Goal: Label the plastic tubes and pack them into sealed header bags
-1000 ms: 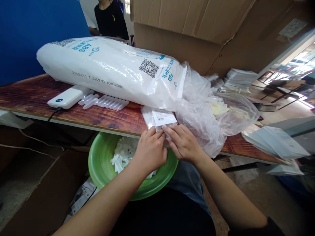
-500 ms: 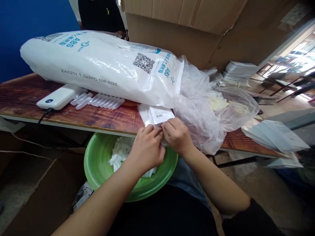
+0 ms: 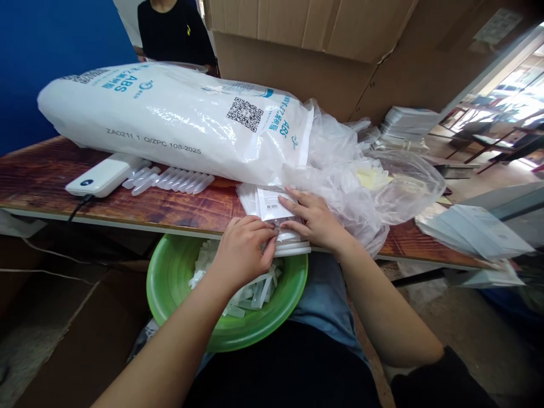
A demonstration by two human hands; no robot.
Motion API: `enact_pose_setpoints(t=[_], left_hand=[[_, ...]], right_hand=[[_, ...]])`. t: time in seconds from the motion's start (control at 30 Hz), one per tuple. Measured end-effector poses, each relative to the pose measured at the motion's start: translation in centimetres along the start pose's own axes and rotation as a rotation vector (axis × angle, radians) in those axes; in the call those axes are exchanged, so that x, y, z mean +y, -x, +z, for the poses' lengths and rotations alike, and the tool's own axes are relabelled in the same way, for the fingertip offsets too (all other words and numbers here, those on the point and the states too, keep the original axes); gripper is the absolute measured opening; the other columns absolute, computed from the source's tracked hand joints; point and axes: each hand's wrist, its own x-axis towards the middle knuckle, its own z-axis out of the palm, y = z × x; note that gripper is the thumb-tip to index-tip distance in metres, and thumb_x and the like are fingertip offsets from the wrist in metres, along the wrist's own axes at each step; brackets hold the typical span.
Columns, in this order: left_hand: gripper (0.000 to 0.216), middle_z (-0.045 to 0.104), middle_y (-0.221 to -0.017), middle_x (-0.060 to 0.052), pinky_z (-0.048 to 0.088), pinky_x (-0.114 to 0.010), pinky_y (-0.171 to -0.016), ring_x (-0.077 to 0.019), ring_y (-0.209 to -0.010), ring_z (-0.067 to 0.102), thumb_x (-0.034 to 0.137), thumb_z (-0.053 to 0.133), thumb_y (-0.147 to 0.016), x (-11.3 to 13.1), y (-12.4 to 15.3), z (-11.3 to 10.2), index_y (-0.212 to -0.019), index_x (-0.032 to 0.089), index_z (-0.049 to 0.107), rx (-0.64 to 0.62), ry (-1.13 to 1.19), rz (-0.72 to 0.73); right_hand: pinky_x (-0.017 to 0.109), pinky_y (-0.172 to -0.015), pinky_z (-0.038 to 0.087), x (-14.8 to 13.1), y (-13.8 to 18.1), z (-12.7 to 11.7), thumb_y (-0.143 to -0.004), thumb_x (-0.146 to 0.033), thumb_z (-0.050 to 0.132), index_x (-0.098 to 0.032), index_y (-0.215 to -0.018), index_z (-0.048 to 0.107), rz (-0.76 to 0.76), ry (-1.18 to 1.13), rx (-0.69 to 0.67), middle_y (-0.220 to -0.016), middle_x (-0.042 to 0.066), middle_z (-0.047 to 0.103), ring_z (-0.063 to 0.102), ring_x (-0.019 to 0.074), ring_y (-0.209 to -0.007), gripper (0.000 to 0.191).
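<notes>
a: where's the stack of packets (image 3: 272,205)?
b: on the wooden table (image 3: 51,181), just beyond the far rim of the green bowl (image 3: 170,283). its near end juts off the table edge and hangs over the bowl. the top packet bears a white label with a barcode.
a: and the hands?
b: the right hand (image 3: 317,222) lies flat and open on the stack, fingers spread, pressing down and gripping nothing. the left hand (image 3: 244,249) hovers over the bowl's far side with its fingers (image 3: 266,226) curled onto the stack's near edge. its thumb is hidden underneath, so i cannot tell whether it actually pinches the packets.
a: what's in the bowl?
b: a heap of white plastic pieces (image 3: 250,292). the bowl itself sits low, under the table edge, by the person's lap.
a: anything else around it?
b: beyond the bowl, past the stack, a long white sack (image 3: 170,122) printed "abs" lies along the table. beyond the bowl to the person's left is a white power bank (image 3: 102,177) with a black cable, and a row of clear tubes (image 3: 170,180) lies nearer the bowl than the power bank. beyond the bowl to the right, a crumpled clear bag (image 3: 382,187) lies at the sack's open end, touching the right hand. far beyond the bowl are a cardboard box (image 3: 318,51) and a person in a black shirt (image 3: 174,28).
</notes>
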Motion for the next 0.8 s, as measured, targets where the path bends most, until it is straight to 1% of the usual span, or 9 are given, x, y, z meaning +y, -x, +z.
enact_pose_setpoints(t=[0.07, 0.17, 0.27, 0.33, 0.47, 0.5, 0.63, 0.7, 0.8], left_hand=[[0.022, 0.075, -0.1, -0.001, 0.044, -0.041, -0.086, -0.0223, -0.097, 0.062, 0.023, 0.054, -0.088, -0.1, 0.0, 0.0, -0.095, 0.023, 0.074, -0.005, -0.006, 0.008], [0.022, 0.075, -0.099, -0.001, 0.044, -0.041, -0.086, -0.0215, -0.097, 0.063, 0.023, 0.054, -0.088, -0.2, 0.0, -0.1, -0.095, 0.023, 0.074, -0.004, -0.011, 0.016], [0.022, 0.075, -0.098, -0.002, 0.045, -0.04, -0.087, -0.0213, -0.096, 0.063, 0.022, 0.054, -0.088, -0.3, 0.1, 0.0, -0.096, 0.022, 0.074, -0.001, -0.005, 0.036], [0.022, 0.075, -0.098, -0.003, 0.046, -0.041, -0.088, -0.022, -0.097, 0.063, 0.022, 0.055, -0.087, -0.4, 0.2, 0.1, -0.096, 0.022, 0.074, 0.007, -0.003, 0.046], [0.021, 0.075, -0.099, -0.002, 0.046, -0.042, -0.092, -0.0229, -0.099, 0.063, 0.023, 0.056, -0.086, -0.5, 0.2, 0.2, -0.096, 0.021, 0.074, 0.03, -0.001, 0.048], [0.021, 0.075, -0.099, -0.002, 0.046, -0.043, -0.092, -0.023, -0.099, 0.063, 0.023, 0.056, -0.086, -0.5, 0.2, 0.2, -0.096, 0.021, 0.074, 0.028, -0.002, 0.049], [0.021, 0.074, -0.097, -0.003, 0.047, -0.042, -0.094, -0.0224, -0.097, 0.063, 0.019, 0.055, -0.085, -0.6, 0.4, 0.2, -0.096, 0.02, 0.074, 0.029, 0.017, 0.072], [0.022, 0.073, -0.098, -0.005, 0.048, -0.039, -0.096, -0.0213, -0.096, 0.062, 0.016, 0.055, -0.085, -0.6, 0.5, 0.4, -0.097, 0.019, 0.073, 0.065, 0.047, 0.086], [0.021, 0.068, -0.097, -0.008, 0.052, -0.032, -0.084, -0.0186, -0.089, 0.063, 0.015, 0.054, -0.085, -0.7, 0.7, 0.7, -0.095, 0.017, 0.072, 0.117, 0.084, 0.054]], right_hand=[[0.049, -0.103, 0.04, 0.0, -0.3, 0.1, -0.088, -0.048, 0.057, -0.028, -0.135, 0.053, 0.008, 0.036, 0.006, -0.149, 0.008, 0.042, 0.046, 0.0288, -0.127, 0.051], [0.048, -0.101, 0.04, -0.5, -0.4, -0.3, -0.088, -0.051, 0.056, -0.03, -0.136, 0.053, 0.009, 0.051, 0.027, -0.148, 0.007, 0.044, 0.046, 0.0287, -0.124, 0.052], [0.049, -0.1, 0.037, -1.3, -0.6, -0.6, -0.085, -0.057, 0.056, -0.035, -0.135, 0.052, 0.022, 0.07, 0.026, -0.148, 0.007, 0.041, 0.043, 0.0305, -0.123, 0.055], [0.049, -0.098, 0.035, -1.9, -0.8, -0.6, -0.087, -0.055, 0.055, -0.036, -0.133, 0.054, 0.032, 0.109, 0.016, -0.148, 0.008, 0.04, 0.042, 0.0316, -0.123, 0.05], [0.049, -0.094, 0.033, -2.6, -1.0, -0.5, -0.091, -0.037, 0.053, -0.033, -0.134, 0.053, 0.031, 0.195, 0.011, -0.148, 0.011, 0.04, 0.043, 0.0322, -0.12, 0.044], [0.05, -0.094, 0.033, -2.7, -1.0, -0.5, -0.09, -0.038, 0.053, -0.031, -0.135, 0.053, 0.032, 0.199, 0.01, -0.148, 0.012, 0.04, 0.043, 0.0326, -0.12, 0.045], [0.05, -0.094, 0.034, -3.2, -1.0, -1.0, -0.086, -0.052, 0.055, -0.027, -0.134, 0.054, 0.049, 0.144, -0.005, -0.145, 0.012, 0.043, 0.042, 0.034, -0.121, 0.053], [0.049, -0.095, 0.035, -3.6, -1.1, -1.3, -0.086, -0.049, 0.055, -0.025, -0.132, 0.056, 0.051, 0.125, -0.005, -0.144, 0.013, 0.044, 0.042, 0.0337, -0.123, 0.051], [0.05, -0.096, 0.036, -4.1, -1.4, -1.4, -0.083, -0.04, 0.057, -0.022, -0.129, 0.057, 0.037, 0.113, -0.004, -0.144, 0.014, 0.044, 0.042, 0.0337, -0.124, 0.049]])
